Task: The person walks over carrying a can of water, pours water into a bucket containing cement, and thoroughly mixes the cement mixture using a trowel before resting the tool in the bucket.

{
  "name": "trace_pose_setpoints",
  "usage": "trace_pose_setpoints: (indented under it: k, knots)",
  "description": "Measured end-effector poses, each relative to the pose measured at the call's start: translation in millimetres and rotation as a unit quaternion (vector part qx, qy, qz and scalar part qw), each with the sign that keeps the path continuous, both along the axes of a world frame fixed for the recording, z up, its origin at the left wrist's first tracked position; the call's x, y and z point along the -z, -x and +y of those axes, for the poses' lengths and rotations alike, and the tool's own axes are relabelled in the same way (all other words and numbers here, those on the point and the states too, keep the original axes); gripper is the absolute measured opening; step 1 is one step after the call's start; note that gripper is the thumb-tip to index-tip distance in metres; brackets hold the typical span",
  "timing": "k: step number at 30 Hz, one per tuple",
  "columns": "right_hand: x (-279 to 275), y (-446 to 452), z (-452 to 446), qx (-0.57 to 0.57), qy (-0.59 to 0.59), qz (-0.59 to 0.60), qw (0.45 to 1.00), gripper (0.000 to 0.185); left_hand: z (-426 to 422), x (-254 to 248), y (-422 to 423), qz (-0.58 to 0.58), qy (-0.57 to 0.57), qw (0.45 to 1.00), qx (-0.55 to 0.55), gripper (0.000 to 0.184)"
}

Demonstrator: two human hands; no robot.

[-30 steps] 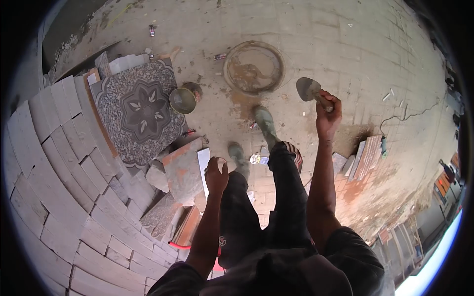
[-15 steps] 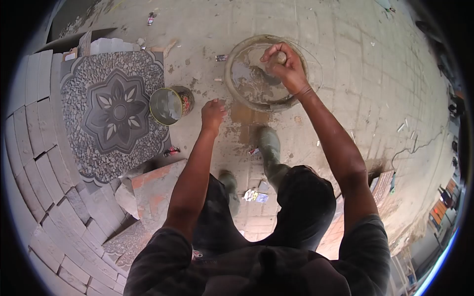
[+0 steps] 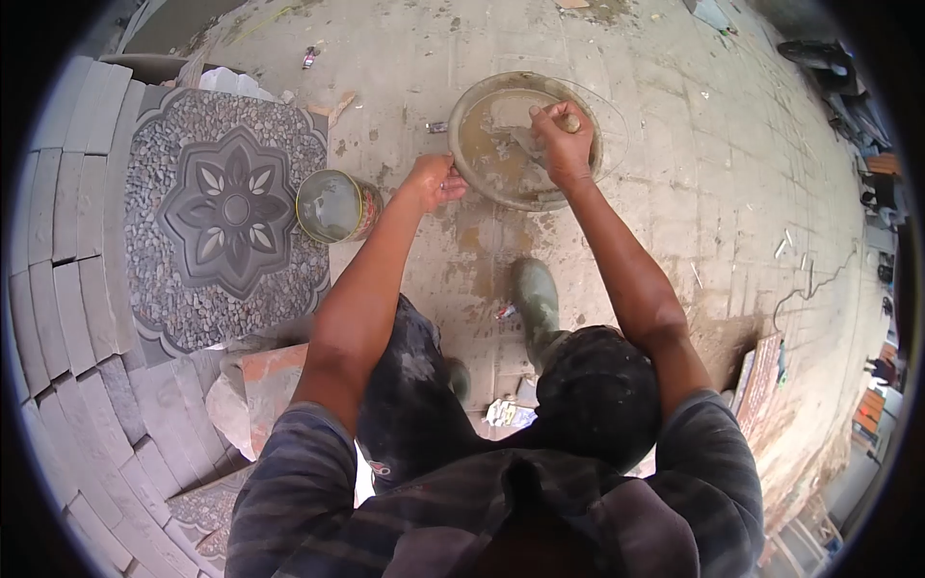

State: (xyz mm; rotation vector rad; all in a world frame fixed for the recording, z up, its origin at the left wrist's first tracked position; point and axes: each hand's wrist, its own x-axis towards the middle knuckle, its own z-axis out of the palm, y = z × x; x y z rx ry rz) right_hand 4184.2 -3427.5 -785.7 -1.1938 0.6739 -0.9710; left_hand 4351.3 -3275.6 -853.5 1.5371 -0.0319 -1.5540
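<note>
A round basin (image 3: 469, 189) of wet grey-brown cement mix stands on the floor in front of me. My right hand (image 3: 567, 144) is over its right half, wrapped round the rounded handle of a trowel (image 3: 571, 123). The trowel's blade points left and down into the mix, partly covered by my fingers and the slurry. At the basin's left edge, my left hand (image 3: 439, 181) has its fingers curled at the rim. A metal can (image 3: 362, 214) holding cloudy liquid stands left of that hand.
A patterned pebble tile (image 3: 233, 209) lies to the left, beside stacked grey blocks (image 3: 72, 313). Broken slabs (image 3: 275, 371) lie near my left leg. My boots (image 3: 536, 294) stand on the dirty paved floor, with small litter (image 3: 509, 414) between them.
My left hand has moved up and right to the basin's rim. The right hand has dropped lower with the trowel, toward the right side of the mix.
</note>
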Motion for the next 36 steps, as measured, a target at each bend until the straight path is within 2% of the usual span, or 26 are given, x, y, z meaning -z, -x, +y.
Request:
trace_pose_setpoints:
  k: [2, 6, 9, 14, 17, 19, 22, 26, 29, 31, 34, 36]
  knots:
    - [-1, 8, -3, 0.027, 0.032, -0.030, 0.999, 0.026, -3, 3, 9, -0.028, -0.002, 0.999, -0.020, 0.021]
    - [-56, -3, -16, 0.025, 0.119, -0.106, 0.987, 0.024, 1, 3, 16, -0.039, 0.015, 0.998, -0.053, 0.019]
    - [-67, -32, -32, -0.040, 0.101, -0.138, 0.985, 0.021, 1, 1, 15, -0.025, 0.018, 0.997, -0.072, 0.016]
    - [23, -68, -39, -0.110, -0.020, -0.007, 0.994, 0.015, 6, 2, 6, 0.025, 0.026, 0.997, -0.070, 0.013]
    - [55, -56, -16, -0.180, 0.020, 0.068, 0.981, 0.015, 6, 5, 2, 0.048, 0.031, 0.997, -0.048, 0.015]
    - [56, -41, -4, -0.194, 0.036, 0.060, 0.979, 0.016, 10, 14, -3, 0.052, 0.029, 0.998, -0.030, 0.018]
    - [45, -13, -1, -0.212, 0.069, 0.019, 0.975, 0.017, 10, 27, -2, 0.062, 0.037, 0.997, -0.014, 0.023]
    - [6, 6, 1, -0.223, 0.161, 0.015, 0.961, 0.017, 16, 12, -2, 0.078, 0.049, 0.995, -0.024, 0.026]
    - [-47, -3, -11, -0.188, 0.109, -0.058, 0.974, 0.016, 12, 4, -1, 0.064, 0.032, 0.997, -0.036, 0.027]
    - [-56, -21, -32, -0.174, 0.128, -0.109, 0.970, 0.014, 12, 2, 1, 0.062, 0.024, 0.997, -0.038, 0.027]
    - [-20, -62, -50, -0.145, 0.109, -0.100, 0.978, 0.013, 15, 5, -4, 0.077, 0.045, 0.996, -0.027, 0.026]
    - [25, -74, -43, -0.158, 0.069, -0.005, 0.985, 0.014, 18, 16, -7, 0.090, 0.074, 0.993, -0.016, 0.026]
